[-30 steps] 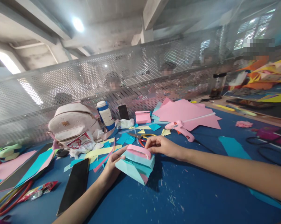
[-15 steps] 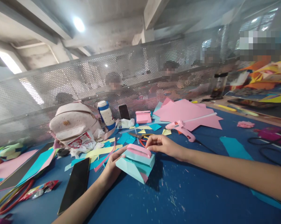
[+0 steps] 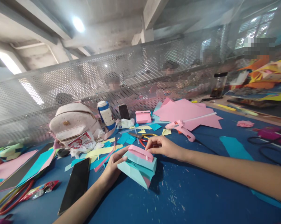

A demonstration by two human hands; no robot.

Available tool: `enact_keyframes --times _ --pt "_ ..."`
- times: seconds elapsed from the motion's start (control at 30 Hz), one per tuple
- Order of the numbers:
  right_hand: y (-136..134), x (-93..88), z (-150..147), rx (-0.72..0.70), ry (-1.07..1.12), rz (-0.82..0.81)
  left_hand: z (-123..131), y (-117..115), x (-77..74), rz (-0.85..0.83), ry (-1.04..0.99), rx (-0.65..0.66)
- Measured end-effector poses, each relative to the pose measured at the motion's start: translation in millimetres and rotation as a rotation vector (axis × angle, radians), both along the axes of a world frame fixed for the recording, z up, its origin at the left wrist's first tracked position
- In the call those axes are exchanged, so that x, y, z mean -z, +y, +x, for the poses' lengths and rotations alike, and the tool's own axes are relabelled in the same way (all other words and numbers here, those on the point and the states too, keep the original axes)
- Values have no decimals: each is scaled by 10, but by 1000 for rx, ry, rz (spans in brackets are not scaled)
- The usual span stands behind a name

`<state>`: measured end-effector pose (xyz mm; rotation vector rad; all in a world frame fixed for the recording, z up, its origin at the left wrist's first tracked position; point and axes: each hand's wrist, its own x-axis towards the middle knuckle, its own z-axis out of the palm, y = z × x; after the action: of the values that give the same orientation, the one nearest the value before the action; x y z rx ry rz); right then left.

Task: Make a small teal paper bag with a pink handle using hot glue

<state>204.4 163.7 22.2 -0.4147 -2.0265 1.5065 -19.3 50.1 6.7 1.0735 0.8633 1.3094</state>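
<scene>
My left hand (image 3: 115,163) grips a small folded paper box (image 3: 137,168) in pale aqua by its left side, thumb on top and fingers behind. The box tilts just above the table, with a pink paper strip (image 3: 141,152) bent along its upper edge and a pink patch at its lower corner. My right hand (image 3: 160,146) pinches with thumb and index finger close behind the strip's right end. What lies between those fingertips is too small to make out. Pliers (image 3: 141,137) with red and yellow handles lie just behind the box.
A pink glue gun (image 3: 181,129) lies beyond my right hand, near pink card (image 3: 187,113). Paper scraps (image 3: 100,151) and a black phone (image 3: 75,186) are at left. A backpack (image 3: 72,121), a bottle (image 3: 106,115) and a pink paper box (image 3: 143,117) stand before a perforated metal screen (image 3: 131,65).
The aqua box has shifted slightly right and towards me, tilting a little more, with my left hand on it. My right hand has stayed nearly in place.
</scene>
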Motion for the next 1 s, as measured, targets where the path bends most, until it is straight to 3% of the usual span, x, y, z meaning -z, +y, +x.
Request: enact_keyframes --times 0.57,1.0 --pt "14 75 -18 17 14 0 -18 -1 30 -22 59 57" --pt "44 -1 16 -56 52 -1 -29 39 35 -11 -78 -35"
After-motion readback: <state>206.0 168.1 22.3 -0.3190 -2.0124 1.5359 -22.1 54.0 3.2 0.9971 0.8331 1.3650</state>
